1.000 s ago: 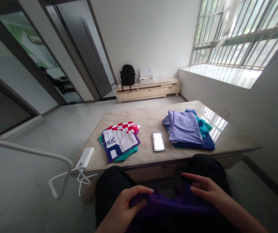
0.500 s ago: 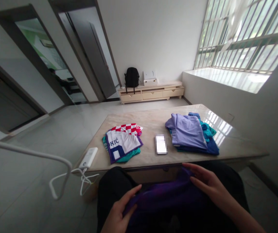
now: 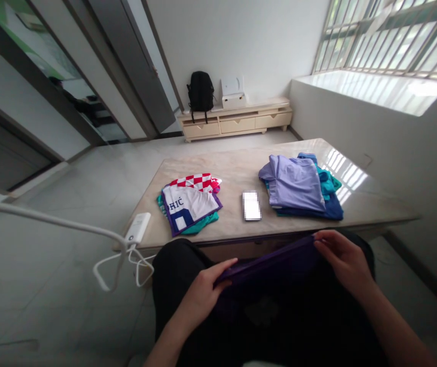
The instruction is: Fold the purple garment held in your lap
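Note:
A dark purple garment [image 3: 275, 266] is stretched between my two hands over my lap; its exact kind does not show in the dim light. My left hand [image 3: 211, 285] pinches one end between thumb and fingers. At the other end, higher and to the right, my right hand [image 3: 340, 255] grips a corner. On the table [image 3: 226, 163] in front of me, a stack of folded clothes [image 3: 295, 183] with a lavender piece on top lies to the right. To the left rests a smaller pile of folded jerseys [image 3: 191, 204], white, red-checked and teal.
Between the piles lies a phone [image 3: 251, 206] with a blurred screen. A white power strip [image 3: 139, 228] with cables sits at the table's left edge. A white curved bar [image 3: 50, 219] crosses the left side. Beyond stand a low cabinet [image 3: 237, 125] and a black backpack [image 3: 200, 93].
My hands have lifted and the purple garment is pulled tauter between them, its right end raised. The view has tilted downward, so the table and piles appear higher.

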`<state>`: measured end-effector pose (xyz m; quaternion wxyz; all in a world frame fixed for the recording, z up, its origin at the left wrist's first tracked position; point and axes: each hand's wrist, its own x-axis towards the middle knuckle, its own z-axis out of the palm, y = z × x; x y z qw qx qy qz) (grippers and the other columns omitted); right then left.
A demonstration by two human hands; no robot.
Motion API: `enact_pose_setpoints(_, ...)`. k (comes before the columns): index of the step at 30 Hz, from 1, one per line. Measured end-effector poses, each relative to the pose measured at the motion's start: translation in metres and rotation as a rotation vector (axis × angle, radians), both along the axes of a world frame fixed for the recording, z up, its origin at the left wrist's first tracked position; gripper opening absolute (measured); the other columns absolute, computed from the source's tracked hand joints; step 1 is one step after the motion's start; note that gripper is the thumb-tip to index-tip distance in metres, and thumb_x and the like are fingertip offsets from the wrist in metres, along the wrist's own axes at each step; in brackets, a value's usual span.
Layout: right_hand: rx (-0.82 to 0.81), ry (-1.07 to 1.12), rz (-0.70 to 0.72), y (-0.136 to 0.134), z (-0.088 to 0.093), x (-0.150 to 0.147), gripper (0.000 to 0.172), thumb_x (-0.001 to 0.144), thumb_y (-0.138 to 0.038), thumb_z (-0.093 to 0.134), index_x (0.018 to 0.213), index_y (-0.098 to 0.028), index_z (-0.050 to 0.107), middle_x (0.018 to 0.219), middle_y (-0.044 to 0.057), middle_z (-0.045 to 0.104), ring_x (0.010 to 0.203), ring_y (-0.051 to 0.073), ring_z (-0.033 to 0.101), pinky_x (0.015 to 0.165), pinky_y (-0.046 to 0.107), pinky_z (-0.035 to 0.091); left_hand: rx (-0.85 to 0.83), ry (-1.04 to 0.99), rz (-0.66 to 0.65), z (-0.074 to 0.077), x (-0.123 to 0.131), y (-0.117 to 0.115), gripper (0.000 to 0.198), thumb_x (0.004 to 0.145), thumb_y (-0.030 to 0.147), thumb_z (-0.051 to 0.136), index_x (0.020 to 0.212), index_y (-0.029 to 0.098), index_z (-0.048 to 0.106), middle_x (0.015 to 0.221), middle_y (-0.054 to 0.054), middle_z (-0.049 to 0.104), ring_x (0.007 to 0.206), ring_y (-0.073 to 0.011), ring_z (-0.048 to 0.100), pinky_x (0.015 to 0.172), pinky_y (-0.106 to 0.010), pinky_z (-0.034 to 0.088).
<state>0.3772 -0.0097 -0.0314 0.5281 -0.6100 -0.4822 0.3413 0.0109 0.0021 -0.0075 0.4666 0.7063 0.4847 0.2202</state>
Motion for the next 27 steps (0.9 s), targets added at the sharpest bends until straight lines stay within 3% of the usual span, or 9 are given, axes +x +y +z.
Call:
enact_pose_setpoints(2, 0.077, -0.037, -0.104, -0.004, 0.005, 0.005, 0.027, 0.078, -0.046, 0.080, 0.091, -0.023, 0.074, 0.090, 0.006, 0.076, 0.080, 0.023, 0.071, 0.074, 0.032, 0.059, 0.019, 0.039, -0.089, -0.010, -0.002, 0.000, 0.045, 0.094, 0.020, 0.057, 0.136, 0.031, 0.068, 0.129, -0.005, 0.073, 0.120, -0.0244, 0.067, 0.110, -0.037, 0.046)
enact_pose_setpoints(5, 0.231, -0.056, -0.219, -0.010, 0.022, 0.009, 0.022, 0.073, -0.041, 0.083, 0.086, -0.025, 0.075, 0.087, 0.004, 0.077, 0.077, 0.024, 0.074, 0.071, 0.033, 0.063, 0.075, 0.192, -0.172, -0.022, -0.005, -0.002, 0.039, 0.087, 0.008, 0.054, 0.116, 0.023, 0.075, 0.110, -0.006, 0.076, 0.106, -0.0242, 0.068, 0.095, -0.034, 0.049)
enact_pose_setpoints(8, 0.343, -0.091, -0.317, -0.013, 0.040, 0.013, 0.022, 0.071, -0.034, 0.085, 0.091, -0.030, 0.077, 0.087, 0.001, 0.078, 0.073, 0.021, 0.075, 0.066, 0.028, 0.063, 0.102, 0.334, -0.104, -0.027, -0.012, -0.005, 0.035, 0.081, 0.004, 0.052, 0.102, 0.021, 0.074, 0.102, -0.006, 0.074, 0.099, -0.0246, 0.066, 0.087, -0.034, 0.047)
enact_pose_setpoints(11, 0.399, -0.168, -0.396, -0.006, 0.054, 0.015, 0.031, 0.068, -0.033, 0.087, 0.099, -0.032, 0.081, 0.085, 0.001, 0.080, 0.070, 0.021, 0.074, 0.065, 0.030, 0.063, 0.114, 0.330, 0.015, -0.025, -0.020, -0.005, 0.028, 0.085, 0.009, 0.051, 0.098, 0.022, 0.072, 0.101, -0.006, 0.073, 0.100, -0.0244, 0.067, 0.088, -0.034, 0.046)
enact_pose_setpoints(14, 0.517, -0.201, -0.393, 0.022, 0.067, 0.013, 0.019, 0.070, -0.028, 0.087, 0.088, -0.029, 0.082, 0.082, 0.001, 0.080, 0.072, 0.020, 0.073, 0.072, 0.031, 0.062, 0.181, 0.308, 0.166, -0.026, -0.024, 0.002, 0.020, 0.089, 0.017, 0.051, 0.095, 0.022, 0.070, 0.100, -0.007, 0.073, 0.098, -0.0253, 0.067, 0.087, -0.035, 0.047)
enact_pose_setpoints(18, 0.794, 0.018, -0.398, 0.088, 0.081, 0.016, 0.015, 0.070, -0.018, 0.086, 0.083, -0.021, 0.080, 0.076, 0.001, 0.077, 0.068, 0.016, 0.070, 0.069, 0.028, 0.057, 0.319, 0.329, 0.345, -0.042, -0.019, 0.029, 0.021, 0.089, 0.018, 0.048, 0.092, 0.021, 0.069, 0.096, -0.007, 0.074, 0.094, -0.0264, 0.069, 0.083, -0.035, 0.049)
enact_pose_setpoints(20, 0.931, 0.080, -0.494, 0.119, 0.076, 0.024, 0.013, 0.071, -0.013, 0.082, 0.083, -0.018, 0.078, 0.073, 0.000, 0.075, 0.064, 0.013, 0.067, 0.065, 0.026, 0.053, 0.358, 0.352, 0.377, -0.052, -0.017, 0.047, 0.021, 0.086, 0.016, 0.050, 0.090, 0.022, 0.070, 0.095, -0.007, 0.076, 0.092, -0.0266, 0.071, 0.081, -0.034, 0.050)
enact_pose_setpoints(22, 0.973, 0.054, -0.617, 0.141, 0.059, 0.036, 0.013, 0.072, -0.009, 0.074, 0.083, -0.016, 0.077, 0.072, 0.000, 0.073, 0.063, 0.012, 0.065, 0.064, 0.025, 0.050, 0.378, 0.374, 0.407, -0.062, -0.019, 0.063, 0.023, 0.083, 0.014, 0.051, 0.092, 0.021, 0.072, 0.097, -0.008, 0.077, 0.093, -0.0276, 0.072, 0.080, -0.034, 0.050)
enact_pose_setpoints(27, 0.726, 0.096, -0.720, 0.149, 0.000, 0.064, 0.015, 0.070, -0.012, 0.072, 0.085, -0.014, 0.075, 0.073, 0.000, 0.071, 0.065, 0.013, 0.063, 0.065, 0.026, 0.048, 0.408, 0.379, 0.449, -0.071, -0.031, 0.084, 0.029, 0.083, 0.012, 0.048, 0.092, 0.021, 0.074, 0.095, -0.008, 0.078, 0.092, -0.0269, 0.073, 0.083, -0.035, 0.053)
